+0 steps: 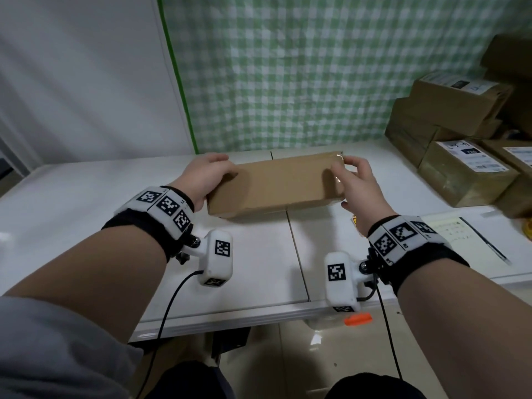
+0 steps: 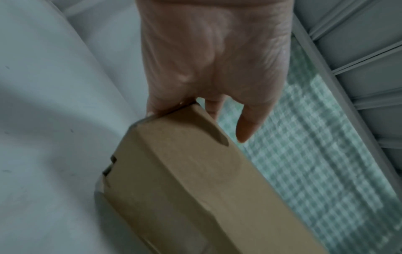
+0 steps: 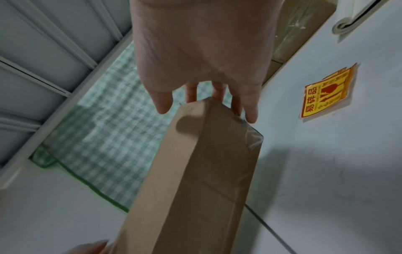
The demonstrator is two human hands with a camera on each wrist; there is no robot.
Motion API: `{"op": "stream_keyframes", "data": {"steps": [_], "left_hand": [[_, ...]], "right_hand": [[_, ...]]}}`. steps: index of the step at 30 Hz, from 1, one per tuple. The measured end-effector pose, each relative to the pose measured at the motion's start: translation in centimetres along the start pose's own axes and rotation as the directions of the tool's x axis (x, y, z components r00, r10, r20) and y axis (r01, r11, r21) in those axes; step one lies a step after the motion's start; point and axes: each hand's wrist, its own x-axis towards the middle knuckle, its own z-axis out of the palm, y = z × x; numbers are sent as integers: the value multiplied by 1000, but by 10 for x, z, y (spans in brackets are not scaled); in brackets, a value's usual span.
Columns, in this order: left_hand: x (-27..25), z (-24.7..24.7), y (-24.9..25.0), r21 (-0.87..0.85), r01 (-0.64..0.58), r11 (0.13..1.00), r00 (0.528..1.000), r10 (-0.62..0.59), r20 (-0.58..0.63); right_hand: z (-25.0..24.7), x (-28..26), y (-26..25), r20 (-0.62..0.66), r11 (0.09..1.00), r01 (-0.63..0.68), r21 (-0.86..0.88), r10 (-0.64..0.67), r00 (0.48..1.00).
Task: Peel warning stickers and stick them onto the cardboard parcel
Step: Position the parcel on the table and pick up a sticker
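— Free room? Bare white table [image 1: 86, 197] at lower left of frame; stacked boxes [image 1: 449, 125] crowding right edge.

— Stickers? Yellow warning stickers [image 3: 326, 92] flat on table, right of parcel.

— Hands? Left hand [image 1: 205, 175] and right hand [image 1: 358, 182] clamped on opposite ends of cardboard parcel [image 1: 276, 184], centre of frame.

matt brown cardboard parcel [image 1: 276, 184] with glossy clear tape [image 3: 253, 137], smooth white table [image 1: 86, 203], glossy yellow stickers [image 3: 326, 94]

"易碎品" on yellow warning sticker [image 3: 325, 94]
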Motion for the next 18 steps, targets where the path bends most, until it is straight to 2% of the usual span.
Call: {"op": "stream_keyframes", "data": {"steps": [6,9,13,18], "left_hand": [[-3,5,-6,181,-42,983,994,60,-96],[-4,6,-9,248,-46,968,990,77,-115],[-9,9,-4,312,-6,950,993,41,-107],[-10,12,-5,572,-27,820,998,53,-28]], "right_hand": [[5,2,14,20,994,-103,30,103,995],[4,2,19,28,989,-150,-17,151,988],[3,2,19,-53,986,-165,-37,163,985],[0,2,27,-117,982,-185,-43,179,977]]}}
